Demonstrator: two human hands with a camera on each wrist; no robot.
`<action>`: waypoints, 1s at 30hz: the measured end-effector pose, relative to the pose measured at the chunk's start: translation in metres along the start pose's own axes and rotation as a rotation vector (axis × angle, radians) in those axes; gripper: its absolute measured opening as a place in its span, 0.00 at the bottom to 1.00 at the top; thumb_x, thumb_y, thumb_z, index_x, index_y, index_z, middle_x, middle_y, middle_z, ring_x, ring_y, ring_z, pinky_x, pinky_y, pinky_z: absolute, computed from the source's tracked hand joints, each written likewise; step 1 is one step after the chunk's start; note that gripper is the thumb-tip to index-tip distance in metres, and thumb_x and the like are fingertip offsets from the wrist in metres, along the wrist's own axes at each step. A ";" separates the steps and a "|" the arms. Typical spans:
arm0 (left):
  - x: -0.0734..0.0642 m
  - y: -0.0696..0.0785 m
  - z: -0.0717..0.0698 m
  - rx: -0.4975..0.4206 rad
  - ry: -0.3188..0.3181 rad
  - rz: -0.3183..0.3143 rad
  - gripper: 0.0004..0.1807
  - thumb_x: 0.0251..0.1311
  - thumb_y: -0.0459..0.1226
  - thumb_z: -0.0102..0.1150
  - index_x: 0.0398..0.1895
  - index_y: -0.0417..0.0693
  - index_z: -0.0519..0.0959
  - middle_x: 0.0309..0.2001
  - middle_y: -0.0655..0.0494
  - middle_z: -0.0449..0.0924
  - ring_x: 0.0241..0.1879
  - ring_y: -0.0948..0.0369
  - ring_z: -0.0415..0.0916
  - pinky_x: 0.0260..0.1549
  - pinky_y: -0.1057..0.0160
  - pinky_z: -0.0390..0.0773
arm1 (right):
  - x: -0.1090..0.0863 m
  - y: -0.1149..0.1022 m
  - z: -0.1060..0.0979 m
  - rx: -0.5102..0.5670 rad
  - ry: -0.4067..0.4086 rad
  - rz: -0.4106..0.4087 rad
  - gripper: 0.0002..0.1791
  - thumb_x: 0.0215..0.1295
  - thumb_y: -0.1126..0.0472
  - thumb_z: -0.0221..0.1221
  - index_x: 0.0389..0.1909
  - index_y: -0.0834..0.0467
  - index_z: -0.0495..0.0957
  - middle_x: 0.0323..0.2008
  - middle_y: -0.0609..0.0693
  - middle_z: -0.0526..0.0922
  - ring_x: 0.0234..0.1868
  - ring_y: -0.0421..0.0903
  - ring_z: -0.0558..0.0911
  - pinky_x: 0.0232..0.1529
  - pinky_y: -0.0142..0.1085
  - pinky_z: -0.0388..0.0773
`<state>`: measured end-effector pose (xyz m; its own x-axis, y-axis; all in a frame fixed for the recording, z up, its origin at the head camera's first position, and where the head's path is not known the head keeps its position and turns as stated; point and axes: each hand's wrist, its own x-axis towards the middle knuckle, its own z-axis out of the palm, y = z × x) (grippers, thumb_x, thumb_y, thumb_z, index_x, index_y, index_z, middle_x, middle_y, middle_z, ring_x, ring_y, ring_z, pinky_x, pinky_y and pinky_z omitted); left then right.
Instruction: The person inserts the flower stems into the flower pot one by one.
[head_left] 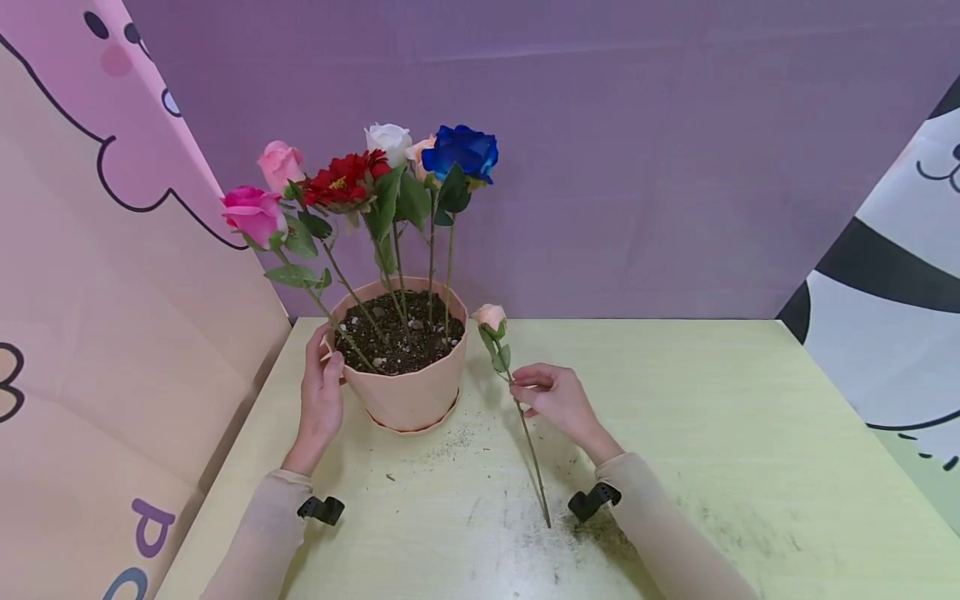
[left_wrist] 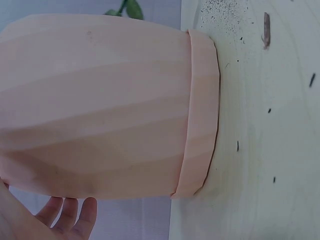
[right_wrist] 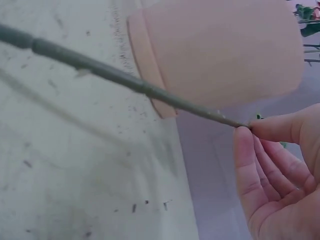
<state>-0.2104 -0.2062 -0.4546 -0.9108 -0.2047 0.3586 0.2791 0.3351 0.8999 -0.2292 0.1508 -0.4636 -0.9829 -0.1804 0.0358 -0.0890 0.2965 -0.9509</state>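
Note:
A pale pink flowerpot (head_left: 405, 400) filled with dark soil stands upright on the table, several artificial flowers in it. My left hand (head_left: 322, 400) holds the pot's left side near the rim, thumb toward the front and fingers farther back; the left wrist view shows fingertips (left_wrist: 87, 212) against the wall. To the right of the pot, my right hand (head_left: 555, 400) pinches the stem of a pale pink artificial rose (head_left: 491, 317) between thumb and fingers. The bud points up and away, and the bare stem (right_wrist: 115, 75) slants down toward the table's front.
Among the potted flowers are a blue rose (head_left: 461, 154), a red flower (head_left: 345, 179), a white rose (head_left: 388, 142) and pink roses (head_left: 255, 215). A saucer (left_wrist: 202, 115) lies under the pot. Soil crumbs (head_left: 607, 533) are scattered over the table (head_left: 750, 417). A purple backdrop (head_left: 637, 167) hangs behind.

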 end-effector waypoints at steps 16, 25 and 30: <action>-0.001 -0.001 0.000 -0.007 -0.005 0.004 0.32 0.83 0.44 0.34 0.86 0.53 0.51 0.71 0.30 0.63 0.64 0.40 0.69 0.63 0.30 0.71 | 0.003 -0.030 -0.018 0.176 0.098 -0.085 0.19 0.71 0.67 0.66 0.60 0.68 0.81 0.52 0.63 0.89 0.44 0.46 0.91 0.41 0.39 0.90; 0.000 -0.001 0.000 -0.021 -0.002 0.009 0.32 0.83 0.44 0.35 0.86 0.52 0.51 0.73 0.29 0.61 0.69 0.39 0.67 0.64 0.28 0.69 | 0.003 -0.050 -0.020 0.360 0.210 -0.236 0.14 0.69 0.73 0.64 0.54 0.70 0.80 0.39 0.39 0.92 0.38 0.36 0.91 0.40 0.36 0.90; 0.000 -0.001 0.000 -0.023 -0.003 0.010 0.32 0.83 0.45 0.36 0.86 0.53 0.51 0.74 0.29 0.61 0.69 0.38 0.67 0.64 0.28 0.69 | 0.002 -0.065 -0.022 0.424 0.255 -0.331 0.10 0.69 0.76 0.62 0.47 0.62 0.82 0.38 0.40 0.92 0.39 0.39 0.92 0.40 0.37 0.90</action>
<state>-0.2108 -0.2066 -0.4552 -0.9091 -0.1983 0.3664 0.2947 0.3156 0.9020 -0.2289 0.1517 -0.3947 -0.9263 0.0476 0.3737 -0.3765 -0.1474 -0.9146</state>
